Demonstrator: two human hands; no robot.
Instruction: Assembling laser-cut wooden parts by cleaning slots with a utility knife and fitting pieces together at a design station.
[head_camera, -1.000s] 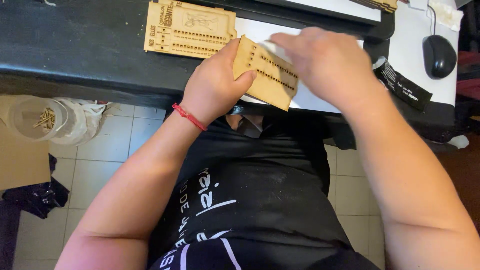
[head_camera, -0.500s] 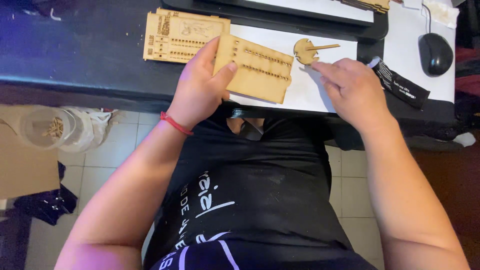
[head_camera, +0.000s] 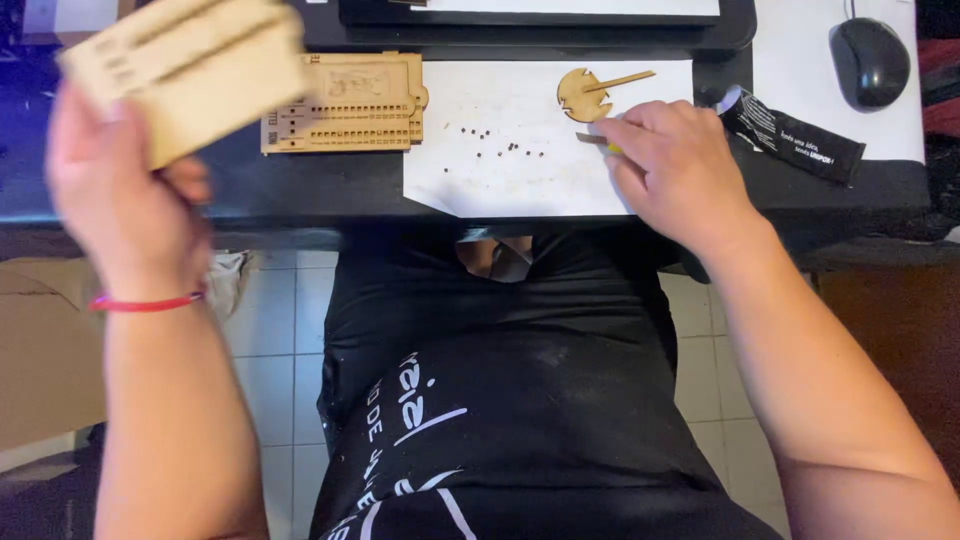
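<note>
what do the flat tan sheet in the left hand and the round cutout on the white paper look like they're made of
The sheet in the left hand: probably thin plywood or fibreboard, matte pale tan, with cut slots, though blurred. The round cutout: seemingly the same board, with darker, likely laser-cut edges.

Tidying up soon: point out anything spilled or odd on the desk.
Small dark specks lie scattered on the white sheet, like loose crumbs. A black sachet lies torn open beside the right hand.
</note>
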